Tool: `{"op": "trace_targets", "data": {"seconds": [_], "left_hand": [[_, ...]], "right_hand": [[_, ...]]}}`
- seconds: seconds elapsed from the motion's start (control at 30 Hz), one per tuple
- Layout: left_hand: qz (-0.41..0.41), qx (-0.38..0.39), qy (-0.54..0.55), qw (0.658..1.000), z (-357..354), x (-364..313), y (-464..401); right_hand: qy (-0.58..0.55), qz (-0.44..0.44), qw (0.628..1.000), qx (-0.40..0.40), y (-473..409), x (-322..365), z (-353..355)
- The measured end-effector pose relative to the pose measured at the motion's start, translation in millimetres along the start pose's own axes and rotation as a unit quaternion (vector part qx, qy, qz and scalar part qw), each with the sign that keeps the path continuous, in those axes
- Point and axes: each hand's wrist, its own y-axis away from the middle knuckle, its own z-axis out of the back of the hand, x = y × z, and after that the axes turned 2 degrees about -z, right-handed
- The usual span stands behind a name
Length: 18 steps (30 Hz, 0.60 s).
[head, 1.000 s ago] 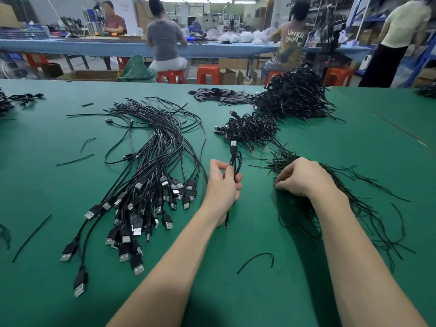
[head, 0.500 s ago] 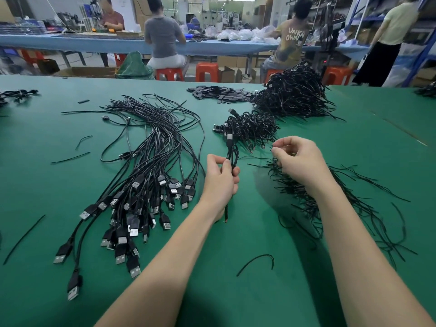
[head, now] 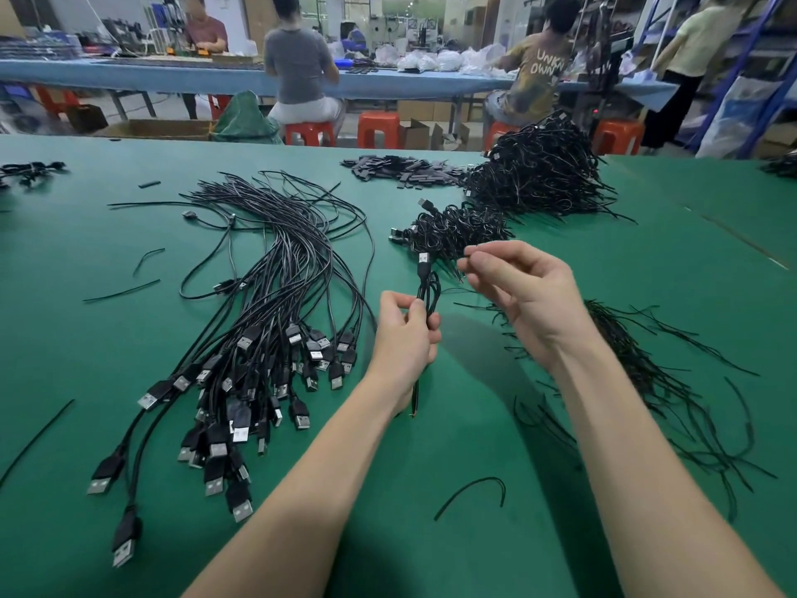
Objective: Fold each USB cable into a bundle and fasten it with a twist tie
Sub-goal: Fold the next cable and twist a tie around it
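Note:
My left hand [head: 405,338] grips a folded black USB cable [head: 427,287] upright, its plug pointing up and its tail hanging below my palm. My right hand [head: 517,291] is raised beside it, thumb and forefinger pinching a thin black twist tie [head: 460,269] that is hard to make out. A loose sheaf of unfolded USB cables [head: 276,304] fans across the green table [head: 64,338] on the left. Loose twist ties [head: 655,369] lie scattered under my right forearm.
Bundled cables form a small pile [head: 453,228] and a larger heap [head: 539,170] behind my hands. Stray ties [head: 474,489] dot the table. Flat black pieces [head: 401,168] lie at the back. People sit at a blue bench beyond.
My right hand has lifted off the twist-tie pile and come up beside the folded cable, pinching a tie. My left hand kept its grip on the cable.

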Motion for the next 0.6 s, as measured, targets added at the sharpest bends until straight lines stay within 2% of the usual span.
{"op": "trace_targets", "data": {"seconds": [0.13,0.2,0.27,0.37,0.5,0.6], "left_hand": [[0.017,0.017,0.031,0.999,-7,-5,3],[0.015,0.029,0.035,0.999,-9,-9,4],[0.011,0.032,0.032,0.999,-7,-12,3],[0.013,0.028,0.018,0.999,-3,-14,-1],[-0.002,0.021,-0.011,1.0,0,-14,-3],[-0.007,0.005,-0.018,1.0,2,-14,-4]], "right_hand": [[0.022,0.035,0.999,0.026,0,-21,-11],[0.126,0.067,0.99,0.008,-1,-26,-8],[0.24,0.102,0.965,-0.004,-2,-27,-3],[0.337,0.129,0.932,-0.008,-3,-25,0],[0.378,0.124,0.917,-0.006,-3,-25,-1],[0.341,0.08,0.937,0.014,-2,-22,-1]]}}
